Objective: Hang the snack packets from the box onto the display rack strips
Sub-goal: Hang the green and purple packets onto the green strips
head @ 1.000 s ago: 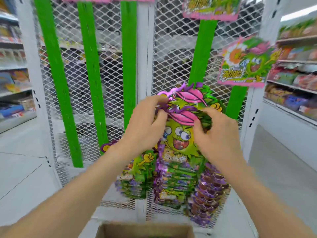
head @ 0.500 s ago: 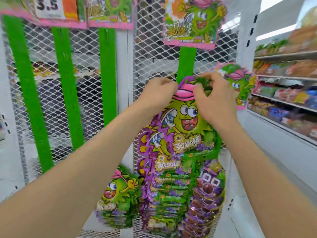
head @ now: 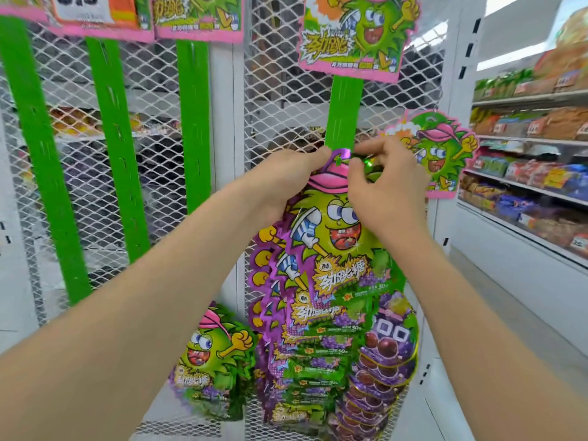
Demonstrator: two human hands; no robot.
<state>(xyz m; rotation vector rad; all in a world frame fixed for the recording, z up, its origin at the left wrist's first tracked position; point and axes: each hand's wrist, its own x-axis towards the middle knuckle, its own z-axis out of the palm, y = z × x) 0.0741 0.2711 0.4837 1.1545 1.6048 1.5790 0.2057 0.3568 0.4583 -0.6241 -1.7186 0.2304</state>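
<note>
- The left hand (head: 286, 183) is covering the upper left edge of a shiny green-and-purple foil snack packet (head: 331, 237) printed with a cartoon face in a pink cap. Its fingertips are curling behind the foil, so the spot where packet meets strip is lying out of sight.
- The right hand (head: 385, 192) is pinching the packet's top right corner between thumb and bent forefinger, while the left hand is gripping the opposite corner.
- The snack packet is lying flat against a long bright green plastic display strip (head: 343, 116), its top touching the foot of the strip's bare stretch.
- Below it, a stack of matching hung packets (head: 311, 361) is overlapping like tiles, with its lowest ends running off the bottom edge.
- Glossy purple grape-printed packets (head: 381, 361) are hanging just beside that stack on the right, and a lone green packet (head: 213, 361) is hanging low on the left.
- A pink-edged cardboard header card (head: 356, 33) is topping the strip, cropped by the upper edge.
- A white diamond-mesh metal panel (head: 286, 106) is backing the strips; whatever is sitting behind it is showing only as dark blur.
- White shop shelves (head: 525, 186) of blurred packaged goods are lining the right side above a pale floor (head: 509, 313).
</note>
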